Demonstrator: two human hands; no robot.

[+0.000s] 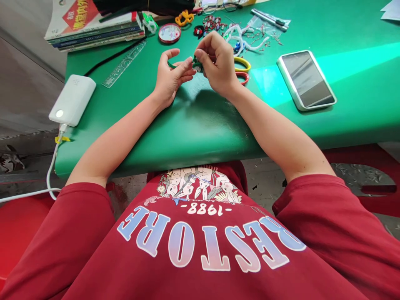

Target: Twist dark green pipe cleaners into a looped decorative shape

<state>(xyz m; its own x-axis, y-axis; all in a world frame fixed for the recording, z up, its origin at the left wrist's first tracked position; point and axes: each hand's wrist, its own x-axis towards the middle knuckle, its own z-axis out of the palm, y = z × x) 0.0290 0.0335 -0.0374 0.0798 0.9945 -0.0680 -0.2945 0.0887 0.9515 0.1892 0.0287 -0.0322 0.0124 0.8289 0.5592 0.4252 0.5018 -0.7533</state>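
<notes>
Above the green table [203,125], my left hand [171,77] pinches a thin green fuzzy strand [196,65], which looks like a pipe cleaner, between thumb and fingers. One end of it curves past the left index finger. My right hand [218,66] grips the same strand at its other end, with the thumb and index finger closed. A small dark green part shows between the two hands; its exact shape is hidden by the fingers. Scissors with a yellow and an orange-red handle [243,63] lie just beside my right hand, their blades hidden behind it.
Behind the hands lie a round red-rimmed tin [169,33], a yellow twisted piece [184,18], white fuzzy stems [239,37] and a cutter [269,18]. A clear ruler [123,64], power bank [72,100] and book stack [96,33] stand left; a phone [306,79] lies right.
</notes>
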